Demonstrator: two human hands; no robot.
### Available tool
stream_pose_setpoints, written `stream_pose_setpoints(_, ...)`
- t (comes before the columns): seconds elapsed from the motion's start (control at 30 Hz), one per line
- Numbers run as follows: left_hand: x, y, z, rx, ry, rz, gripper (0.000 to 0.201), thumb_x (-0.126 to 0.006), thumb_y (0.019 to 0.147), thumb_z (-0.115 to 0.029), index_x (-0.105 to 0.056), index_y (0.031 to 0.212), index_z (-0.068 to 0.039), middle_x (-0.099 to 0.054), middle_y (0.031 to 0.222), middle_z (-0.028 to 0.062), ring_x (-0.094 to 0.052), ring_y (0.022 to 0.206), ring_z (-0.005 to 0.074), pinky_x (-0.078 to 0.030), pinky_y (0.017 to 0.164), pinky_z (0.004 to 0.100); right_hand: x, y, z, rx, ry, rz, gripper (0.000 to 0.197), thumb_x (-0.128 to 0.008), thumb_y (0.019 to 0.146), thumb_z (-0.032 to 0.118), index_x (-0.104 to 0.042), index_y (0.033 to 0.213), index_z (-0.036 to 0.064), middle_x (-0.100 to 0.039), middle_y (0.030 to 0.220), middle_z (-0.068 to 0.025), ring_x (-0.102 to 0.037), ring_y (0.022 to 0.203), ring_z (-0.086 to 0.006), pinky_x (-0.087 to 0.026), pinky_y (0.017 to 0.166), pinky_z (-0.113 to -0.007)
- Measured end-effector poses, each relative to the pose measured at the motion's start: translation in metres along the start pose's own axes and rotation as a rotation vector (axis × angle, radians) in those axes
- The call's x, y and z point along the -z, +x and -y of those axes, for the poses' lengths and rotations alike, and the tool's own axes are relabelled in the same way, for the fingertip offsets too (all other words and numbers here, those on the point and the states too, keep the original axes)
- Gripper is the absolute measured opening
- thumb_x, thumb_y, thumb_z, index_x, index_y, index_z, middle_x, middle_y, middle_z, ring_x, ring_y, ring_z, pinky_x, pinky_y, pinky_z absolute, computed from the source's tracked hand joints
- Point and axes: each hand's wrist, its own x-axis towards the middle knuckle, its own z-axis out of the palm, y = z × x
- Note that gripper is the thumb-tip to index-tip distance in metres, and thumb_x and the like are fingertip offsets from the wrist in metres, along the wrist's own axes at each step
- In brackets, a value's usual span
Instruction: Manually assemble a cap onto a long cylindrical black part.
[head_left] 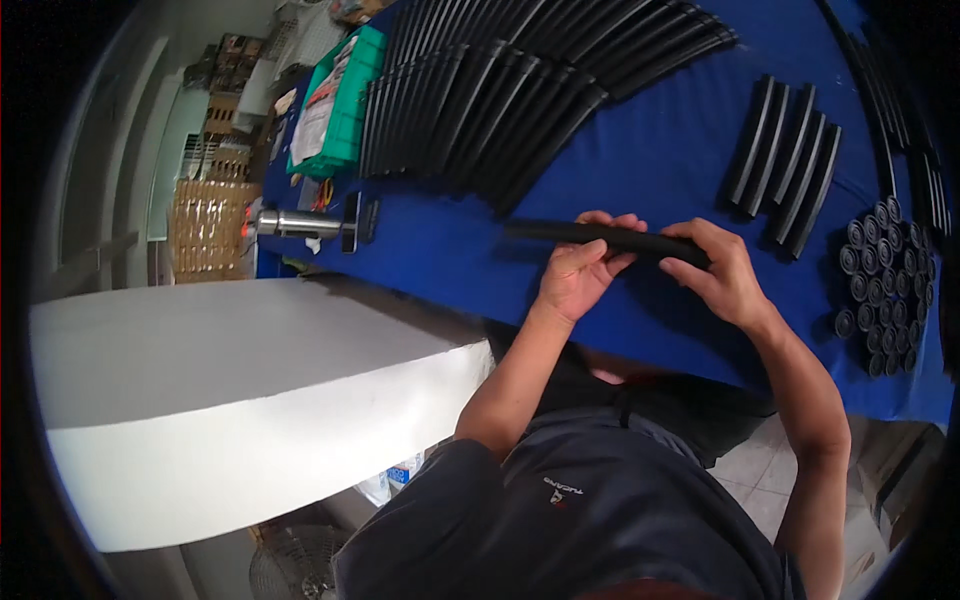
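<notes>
A black tube [628, 238] lies across both my hands, held level just above the blue-covered table [420, 250]. My left hand [585, 262] is closed around its middle, the thumb on the near side and fingers behind. My right hand [718, 268] grips the right end, thumb below and fingers over the top, so that end is hidden. The tube's left end sticks out freely. Farther right, several short black tubes [785, 160] lie side by side. Beyond them, nearer the right edge, stands a cluster of round black caps [880, 285] with ringed tops.
Rows of black tubes [470, 110] fan out across the far side. A green crate [345, 110] with papers stands at far left. Near it lie a steel flask [290, 224] and a small dark phone-like object [350, 222]. A white ledge [260, 370] borders the table at left.
</notes>
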Motion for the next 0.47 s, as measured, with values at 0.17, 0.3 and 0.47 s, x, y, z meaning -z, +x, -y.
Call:
stream_pose_setpoints(0.17,0.0055,-0.0009,0.0014,-0.036,-0.040,0.032,0.024,-0.061,0.095,-0.002,-0.062,0.118,-0.007,-0.059,0.132,0.0183,-0.048,0.135,0.0370,-0.051,0.106,0.0492,-0.0016,-0.0005,-0.0008,0.171,-0.041,-0.055,0.032,-0.074,0.084,0.009,-0.063,0.112,-0.0027,-0.065,0.089,-0.0091,-0.063,0.079,-0.0162,-0.050,0.070,-0.031)
stream_pose_setpoints(0.3,0.0028,-0.0003,0.0013,-0.040,-0.060,0.039,0.023,-0.061,0.094,-0.001,-0.062,0.116,-0.007,-0.061,0.130,0.0179,-0.050,0.133,0.0363,-0.052,0.106,0.0484,-0.0054,-0.0001,-0.0008,-0.082,0.275,-0.011,0.029,-0.070,0.088,0.006,-0.062,0.114,-0.0051,-0.064,0.080,-0.0052,-0.062,0.067,-0.0094,-0.051,0.063,-0.025)
stream_pose_setpoints(0.47,0.0021,0.0005,0.0020,-0.043,-0.036,0.045,0.024,-0.062,0.094,-0.002,-0.062,0.117,-0.008,-0.061,0.130,0.0181,-0.050,0.133,0.0362,-0.052,0.105,0.0471,-0.0055,0.0003,-0.0030,-0.034,0.209,-0.012,0.028,-0.068,0.090,0.005,-0.062,0.114,-0.0050,-0.065,0.080,-0.0058,-0.064,0.070,-0.0111,-0.052,0.066,-0.026)
